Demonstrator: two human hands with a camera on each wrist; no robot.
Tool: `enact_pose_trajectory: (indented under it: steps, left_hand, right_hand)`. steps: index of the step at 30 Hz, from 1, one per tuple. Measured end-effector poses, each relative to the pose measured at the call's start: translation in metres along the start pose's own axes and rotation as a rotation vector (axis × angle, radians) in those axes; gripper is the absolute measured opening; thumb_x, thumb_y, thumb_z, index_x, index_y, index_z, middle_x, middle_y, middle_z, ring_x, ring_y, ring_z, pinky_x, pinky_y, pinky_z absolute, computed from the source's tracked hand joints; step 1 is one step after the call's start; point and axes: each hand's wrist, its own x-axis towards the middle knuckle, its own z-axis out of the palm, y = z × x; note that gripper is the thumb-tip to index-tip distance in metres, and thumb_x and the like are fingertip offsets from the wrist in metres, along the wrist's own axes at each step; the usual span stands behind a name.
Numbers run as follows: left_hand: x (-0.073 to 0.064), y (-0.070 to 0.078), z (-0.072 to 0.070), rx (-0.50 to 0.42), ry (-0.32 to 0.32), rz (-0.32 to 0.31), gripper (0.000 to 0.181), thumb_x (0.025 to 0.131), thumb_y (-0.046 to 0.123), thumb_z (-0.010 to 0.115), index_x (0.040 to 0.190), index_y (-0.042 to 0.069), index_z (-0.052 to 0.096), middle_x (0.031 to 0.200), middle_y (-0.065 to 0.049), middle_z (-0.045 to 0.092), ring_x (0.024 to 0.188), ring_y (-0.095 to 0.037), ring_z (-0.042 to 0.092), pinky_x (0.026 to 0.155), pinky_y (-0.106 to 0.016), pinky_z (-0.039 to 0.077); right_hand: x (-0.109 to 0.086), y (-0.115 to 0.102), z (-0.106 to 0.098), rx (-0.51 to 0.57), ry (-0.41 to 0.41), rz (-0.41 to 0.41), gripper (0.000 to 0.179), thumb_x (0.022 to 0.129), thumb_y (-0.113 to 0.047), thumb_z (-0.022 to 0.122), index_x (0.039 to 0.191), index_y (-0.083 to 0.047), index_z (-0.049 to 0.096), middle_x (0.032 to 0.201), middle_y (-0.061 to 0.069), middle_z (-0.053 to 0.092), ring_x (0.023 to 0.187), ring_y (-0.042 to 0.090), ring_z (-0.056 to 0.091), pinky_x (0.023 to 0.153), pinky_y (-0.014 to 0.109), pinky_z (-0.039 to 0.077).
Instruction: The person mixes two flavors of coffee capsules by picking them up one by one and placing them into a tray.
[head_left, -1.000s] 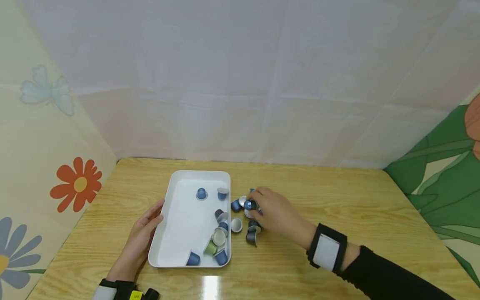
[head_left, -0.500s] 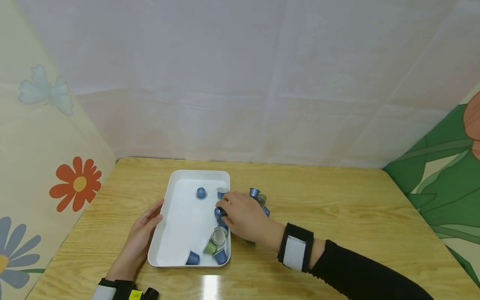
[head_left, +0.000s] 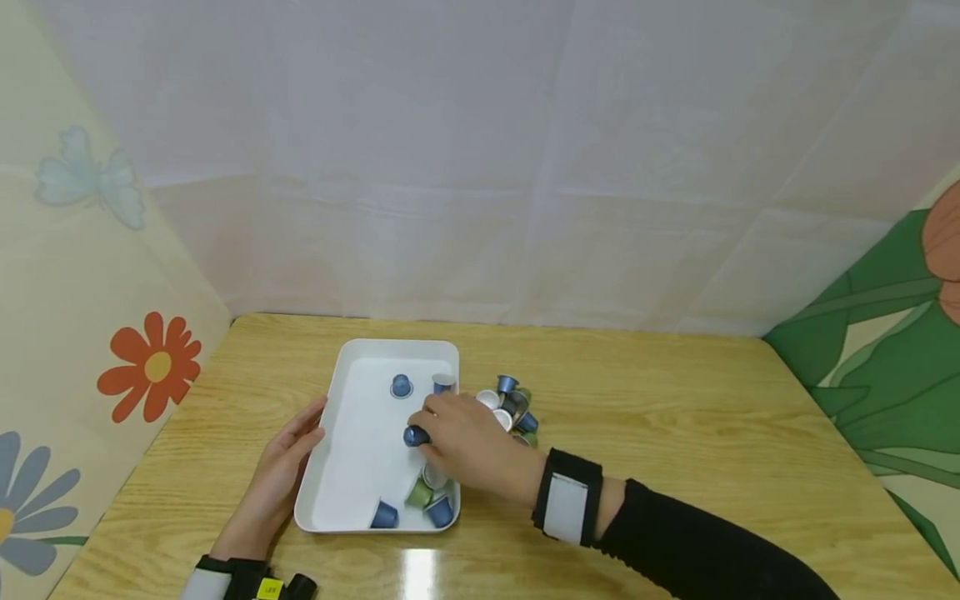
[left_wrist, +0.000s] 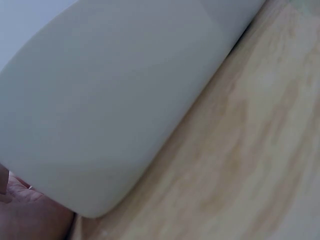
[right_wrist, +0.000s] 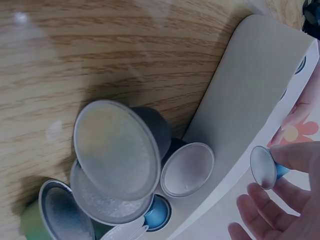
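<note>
My right hand (head_left: 472, 437) pinches a dark blue coffee capsule (head_left: 415, 436) over the right half of a white tray (head_left: 348, 450). In the right wrist view, thumb and fingertips hold that capsule's lid (right_wrist: 262, 167) at its edge. My left hand (head_left: 277, 475) rests along the tray's left side, its fairly straight fingers touching the rim. Inside the tray lie a blue capsule (head_left: 401, 385) lid down, a green capsule (head_left: 420, 492) and several others, partly hidden by my right hand. Low in the left wrist view, part of the left hand (left_wrist: 32, 215) shows beside the tray wall (left_wrist: 110, 90).
Right of the tray, a pile of loose capsules (head_left: 502, 418) lies on the wooden table (head_left: 660, 417), some behind my right hand. In the right wrist view, stacked capsules (right_wrist: 117, 150) stand close to the tray's outer wall (right_wrist: 250, 75). A white sheet (head_left: 480, 167) hangs behind.
My right hand has moved left from the pile to over the tray, carrying the blue capsule. My left hand stays at the tray's left side.
</note>
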Motion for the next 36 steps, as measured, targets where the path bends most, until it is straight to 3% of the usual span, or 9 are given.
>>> enact_pose_trajectory:
  steps: [11,18,36]
  left_hand:
    - [-0.0005,0.0008,0.0006,0.026,0.007,-0.016,0.054,0.106,0.012,0.045,0.156,0.009,0.028,0.163,-0.006,0.021,0.146,-0.020,0.022,0.103,-0.014,0.036]
    - [-0.0002,-0.0002,0.0004,0.011,-0.002,0.001,0.055,0.105,0.012,0.046,0.156,0.007,0.027,0.163,-0.007,0.021,0.147,-0.022,0.022,0.094,-0.008,0.038]
    - [0.0008,-0.0017,-0.0011,-0.014,-0.017,0.018,0.056,0.105,0.010,0.046,0.156,0.005,0.026,0.163,-0.008,0.019,0.148,-0.025,0.019,0.094,-0.008,0.039]
  right_hand:
    - [-0.0003,-0.0015,0.0068,-0.016,-0.017,0.008,0.024,0.090,-0.028,0.074,0.110,-0.014,0.070,0.095,-0.003,0.059,0.088,0.012,0.054,0.073,0.026,0.048]
    - [-0.0013,-0.0014,0.0079,-0.016,-0.015,0.012,0.024,0.090,-0.028,0.073,0.109,-0.014,0.070,0.095,-0.003,0.059,0.087,0.012,0.054,0.075,0.026,0.049]
    - [-0.0085,0.0050,0.0046,-0.046,-0.020,0.046,0.028,0.091,-0.026,0.072,0.116,-0.013,0.070,0.106,0.001,0.064,0.094,0.014,0.057,0.080,0.028,0.052]
